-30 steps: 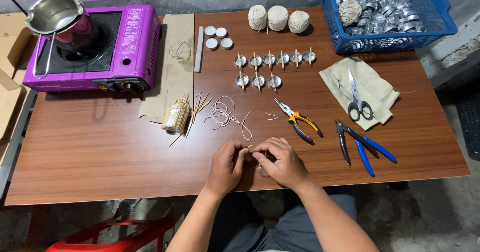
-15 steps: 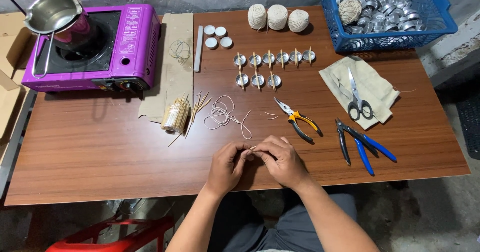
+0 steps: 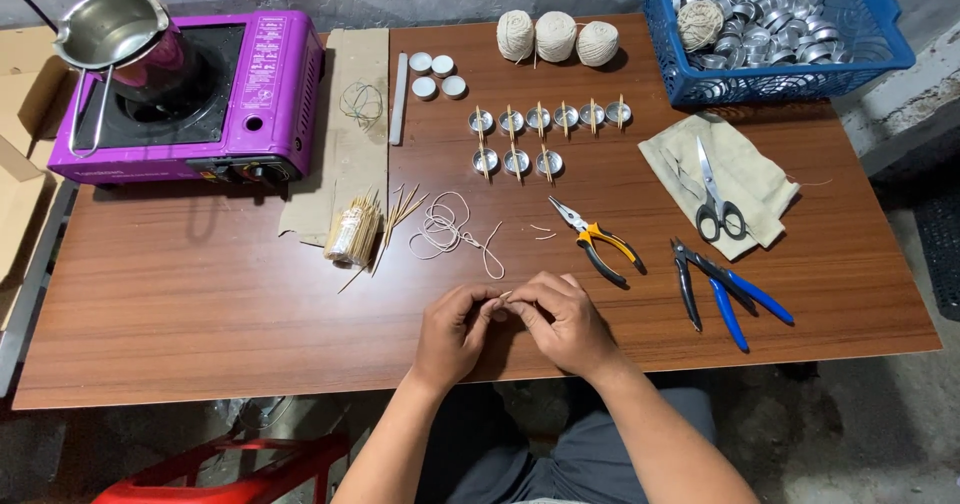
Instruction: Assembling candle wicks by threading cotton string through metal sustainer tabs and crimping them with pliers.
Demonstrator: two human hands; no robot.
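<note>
Stove point(image 3: 190, 99), purple, boxy, sitting at the table's point(image 3: 200, 304) far left corner with a steel pouring pot point(image 3: 110, 29) on its burner. Cardboard strip point(image 3: 345, 134) lying just beside it, flat and matte. Bundle of thin wooden sticks point(image 3: 352, 232) resting at the strip's near end, loose sticks fanning out, a looping length of pale string point(image 3: 450, 229) beside them. Left hand point(image 3: 450, 336) and right hand point(image 3: 565, 326) meeting near the table's front edge, fingertips of both pinching a small wooden stick point(image 3: 503, 296) between them (too small to tell more). Round metal cups point(image 3: 540, 136), shiny, each crossed by a stick, standing in two rows beyond the hands; three string balls point(image 3: 556, 37) behind those at the far edge. Yellow-handled pliers point(image 3: 598, 241) lying right of the string. Scissors point(image 3: 716, 196) resting on a beige cloth point(image 3: 722, 179); blue-handled pliers point(image 3: 725, 289) lying below it. Blue plastic basket point(image 3: 880, 59) of metal cups overhanging the far right corner. Bare wood-grain surface lying open at front left.
</note>
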